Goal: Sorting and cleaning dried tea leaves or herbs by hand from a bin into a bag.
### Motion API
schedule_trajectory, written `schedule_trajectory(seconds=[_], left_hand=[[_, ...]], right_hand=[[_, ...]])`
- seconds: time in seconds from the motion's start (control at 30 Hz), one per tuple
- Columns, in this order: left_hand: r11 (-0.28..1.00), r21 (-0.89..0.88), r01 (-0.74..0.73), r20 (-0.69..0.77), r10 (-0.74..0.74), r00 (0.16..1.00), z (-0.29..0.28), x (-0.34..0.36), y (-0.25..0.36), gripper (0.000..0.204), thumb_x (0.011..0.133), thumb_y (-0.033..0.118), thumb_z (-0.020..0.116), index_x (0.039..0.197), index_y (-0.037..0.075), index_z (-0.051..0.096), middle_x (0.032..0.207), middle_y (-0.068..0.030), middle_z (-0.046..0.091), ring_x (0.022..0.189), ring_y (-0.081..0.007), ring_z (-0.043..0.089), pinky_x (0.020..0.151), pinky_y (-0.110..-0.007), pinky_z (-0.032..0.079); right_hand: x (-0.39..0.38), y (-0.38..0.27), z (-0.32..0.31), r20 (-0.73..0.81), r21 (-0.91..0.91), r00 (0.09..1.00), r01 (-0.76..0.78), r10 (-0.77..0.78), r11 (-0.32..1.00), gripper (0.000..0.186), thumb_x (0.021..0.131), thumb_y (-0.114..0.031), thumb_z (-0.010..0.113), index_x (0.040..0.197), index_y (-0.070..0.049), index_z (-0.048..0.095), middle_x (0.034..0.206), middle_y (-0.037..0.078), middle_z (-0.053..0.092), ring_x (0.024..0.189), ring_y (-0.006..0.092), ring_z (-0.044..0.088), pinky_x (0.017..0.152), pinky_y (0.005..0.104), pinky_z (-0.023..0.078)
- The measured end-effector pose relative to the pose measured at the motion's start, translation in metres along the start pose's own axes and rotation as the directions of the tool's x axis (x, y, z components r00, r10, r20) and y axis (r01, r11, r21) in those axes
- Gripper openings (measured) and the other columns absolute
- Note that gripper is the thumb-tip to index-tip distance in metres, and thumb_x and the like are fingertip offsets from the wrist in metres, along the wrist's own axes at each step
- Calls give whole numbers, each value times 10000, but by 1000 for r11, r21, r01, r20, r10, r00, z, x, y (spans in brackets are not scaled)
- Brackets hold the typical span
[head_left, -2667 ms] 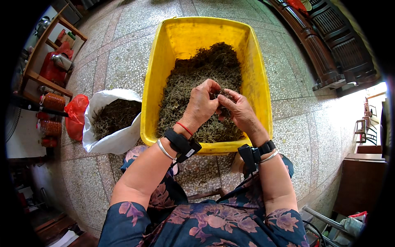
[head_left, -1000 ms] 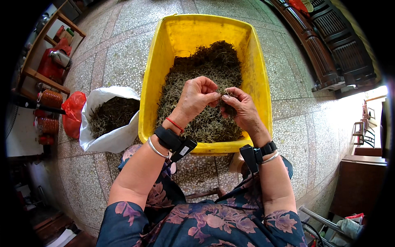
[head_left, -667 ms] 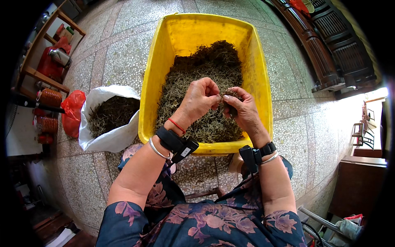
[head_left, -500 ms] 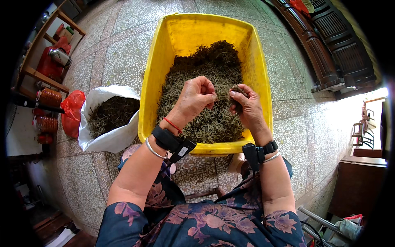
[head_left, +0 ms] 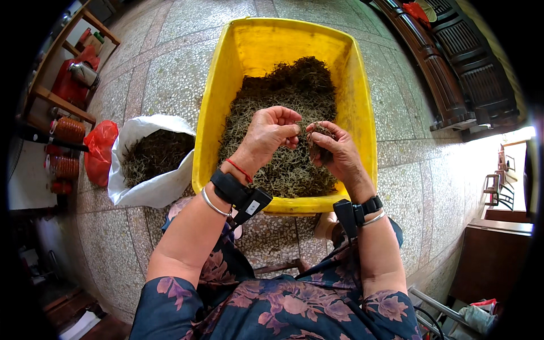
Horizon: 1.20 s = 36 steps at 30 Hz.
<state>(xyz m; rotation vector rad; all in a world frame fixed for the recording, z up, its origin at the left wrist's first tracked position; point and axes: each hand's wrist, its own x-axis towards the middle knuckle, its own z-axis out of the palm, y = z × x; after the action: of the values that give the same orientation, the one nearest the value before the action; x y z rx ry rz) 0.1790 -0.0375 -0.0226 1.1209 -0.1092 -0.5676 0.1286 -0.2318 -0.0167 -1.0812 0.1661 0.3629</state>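
A deep yellow plastic tub point(head_left: 369, 113) holds a heap of dried, thin, twiggy plant stems point(head_left: 283, 93), grey-green in the middle and darker at the far end. Above the heap, my right hand point(head_left: 343, 156) is closed around a small clump of the dried stems point(head_left: 320, 148), its thumb and forefinger at the clump's upper end. Just to its left, my left hand point(head_left: 266, 136) pinches thumb against fingers. Whatever lies in that pinch is too small to make out. A narrow gap separates the two hands.
Left of the tub stands an open white sack point(head_left: 127, 195) with darker dried stems in it. Beside it lies a red plastic bag point(head_left: 101, 156). A wooden shelf point(head_left: 59, 102) with jars is at the far left, dark wooden furniture point(head_left: 442, 85) at the far right.
The clump in my right hand now shows more openly below the fingers, and that hand has shifted slightly left. My left hand's fingers have loosened a little.
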Motion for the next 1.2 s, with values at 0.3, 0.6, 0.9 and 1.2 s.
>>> schedule_trajectory(seconds=[0.3,0.6,0.9,1.2], left_hand=[[993,103,-55,83,46,995,4,2,-10,182,853,-19,679,990,-16,558,752,-49,609,622,-120,625,532,-256,539],[1000,22,-12,44,11,999,8,4,-4,209,784,-74,677,887,23,524,726,-50,606,559,-144,606,486,-274,506],[1000,-23,-17,38,18,999,5,2,-2,244,764,-85,689,852,43,500,705,-68,617,535,-146,598,480,-270,494],[999,42,10,50,-12,999,5,0,0,243,761,-95,680,848,41,498,703,-73,607,536,-148,596,481,-272,493]], right_hand=[[5,11,0,-39,-64,999,26,-28,998,188,852,-135,747,999,-74,646,774,-1,651,565,76,568,475,213,461],[6,20,1,-115,-45,988,99,-104,994,132,888,-144,705,960,-58,635,800,24,670,526,84,581,433,214,464],[11,25,8,-183,133,982,64,-39,989,95,912,-126,662,942,-49,616,759,19,634,507,93,568,405,229,467],[6,13,3,-177,14,984,42,-39,999,177,858,-177,746,914,-49,637,737,9,629,502,86,551,410,236,448]])
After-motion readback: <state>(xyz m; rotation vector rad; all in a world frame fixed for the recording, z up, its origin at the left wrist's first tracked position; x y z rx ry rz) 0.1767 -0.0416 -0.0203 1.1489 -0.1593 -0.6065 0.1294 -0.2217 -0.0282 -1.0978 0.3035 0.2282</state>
